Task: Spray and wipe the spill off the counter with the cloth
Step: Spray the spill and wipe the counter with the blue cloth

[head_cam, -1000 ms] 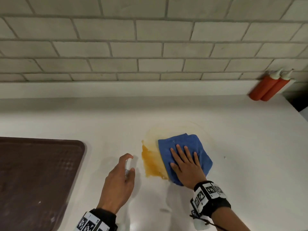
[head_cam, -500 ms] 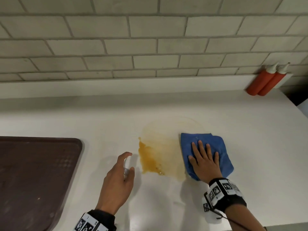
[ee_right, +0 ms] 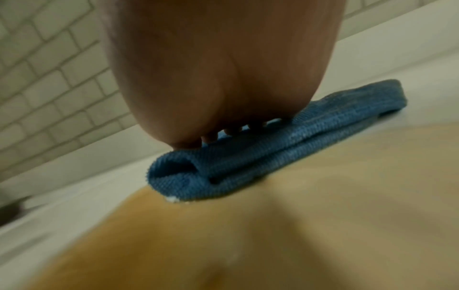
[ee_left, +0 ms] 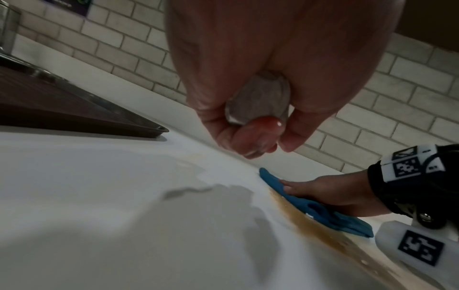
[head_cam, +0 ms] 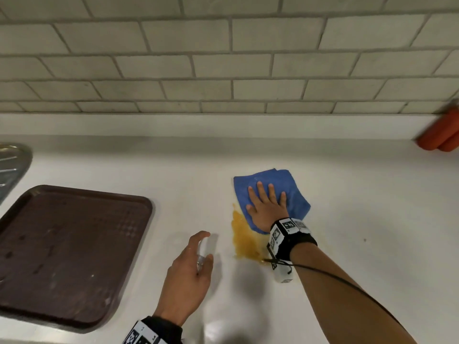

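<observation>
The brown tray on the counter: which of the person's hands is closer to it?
Left. The left hand holds a small spray bottle just right of the brown tray; the right hand presses the blue cloth farther right, beyond the spill.

- Our right hand (head_cam: 267, 207), flat on the blue cloth (head_cam: 295, 192), has carried it from the 3 o'clock side of the spill (head_cam: 244, 237) toward 12 o'clock, away from us and nearer the wall.
- The pale smear that showed half a second ago at 12 o'clock of the orange patch now lies under the cloth or is wiped off; we cannot tell which.
- Our view has swung left: the brown tray (head_cam: 67, 254) shows more fully, and a metal tray (head_cam: 12, 162) has come in at 9 o'clock.
</observation>
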Available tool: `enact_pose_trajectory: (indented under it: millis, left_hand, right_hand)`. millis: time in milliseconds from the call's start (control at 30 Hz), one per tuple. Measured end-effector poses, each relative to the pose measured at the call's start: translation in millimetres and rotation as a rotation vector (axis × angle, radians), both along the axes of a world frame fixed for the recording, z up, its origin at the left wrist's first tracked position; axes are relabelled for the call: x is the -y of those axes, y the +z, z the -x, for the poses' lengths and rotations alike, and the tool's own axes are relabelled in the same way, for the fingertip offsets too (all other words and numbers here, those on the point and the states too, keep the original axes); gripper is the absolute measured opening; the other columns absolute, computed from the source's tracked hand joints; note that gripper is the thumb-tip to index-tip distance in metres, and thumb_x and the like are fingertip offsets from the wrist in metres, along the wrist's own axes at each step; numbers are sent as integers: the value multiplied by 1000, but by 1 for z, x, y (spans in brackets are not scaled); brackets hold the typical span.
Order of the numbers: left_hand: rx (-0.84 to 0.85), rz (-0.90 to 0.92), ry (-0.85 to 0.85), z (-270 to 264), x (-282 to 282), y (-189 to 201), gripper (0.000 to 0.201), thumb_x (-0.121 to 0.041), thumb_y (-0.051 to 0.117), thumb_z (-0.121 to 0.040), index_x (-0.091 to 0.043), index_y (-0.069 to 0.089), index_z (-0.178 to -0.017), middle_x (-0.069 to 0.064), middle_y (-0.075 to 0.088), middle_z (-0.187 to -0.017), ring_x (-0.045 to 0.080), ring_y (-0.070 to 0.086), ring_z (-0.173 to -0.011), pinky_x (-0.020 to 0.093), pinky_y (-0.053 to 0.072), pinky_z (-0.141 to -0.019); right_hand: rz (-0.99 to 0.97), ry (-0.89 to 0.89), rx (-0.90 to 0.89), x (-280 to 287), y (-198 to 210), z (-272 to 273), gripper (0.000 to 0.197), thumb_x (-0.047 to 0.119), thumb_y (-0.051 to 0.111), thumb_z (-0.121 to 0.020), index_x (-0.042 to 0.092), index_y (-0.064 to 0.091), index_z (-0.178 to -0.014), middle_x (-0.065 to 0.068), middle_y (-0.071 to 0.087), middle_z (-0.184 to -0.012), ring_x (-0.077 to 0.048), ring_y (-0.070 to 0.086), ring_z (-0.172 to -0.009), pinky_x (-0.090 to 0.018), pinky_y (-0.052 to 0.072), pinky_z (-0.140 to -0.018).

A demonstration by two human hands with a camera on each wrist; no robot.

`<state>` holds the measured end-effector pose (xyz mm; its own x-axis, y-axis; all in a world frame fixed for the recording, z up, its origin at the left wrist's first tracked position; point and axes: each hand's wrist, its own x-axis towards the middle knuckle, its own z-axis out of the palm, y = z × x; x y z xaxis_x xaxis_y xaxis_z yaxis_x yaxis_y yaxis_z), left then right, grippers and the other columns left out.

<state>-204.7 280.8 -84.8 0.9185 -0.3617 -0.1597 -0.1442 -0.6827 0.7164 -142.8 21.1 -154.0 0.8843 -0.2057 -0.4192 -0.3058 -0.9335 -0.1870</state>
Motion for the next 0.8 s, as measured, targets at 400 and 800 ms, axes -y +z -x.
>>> enact_pose_trajectory:
  millis: [400,800]
  left_hand:
    - [-28,44,-2,-18,2,1,43,-29,56,-97,-48,40,-132,-7,66,-80,11,64,-71,28,48,-67]
    - [-23,22,-30,-8,1,6,42,-29,56,-97,-46,41,-133,-6,64,-77,8,63,-71,25,45,-65]
  right_hand:
    - [20,87,177,-49,-22,114,57,57,23,-98,33,32,-149,3,30,-157,-30,30,-143,-53,10,-109]
    - [53,-318,-6,61,-7,127,68,65,6,-92,38,-15,-150,6,-21,-160,-25,-14,-148,-59,-3,-116]
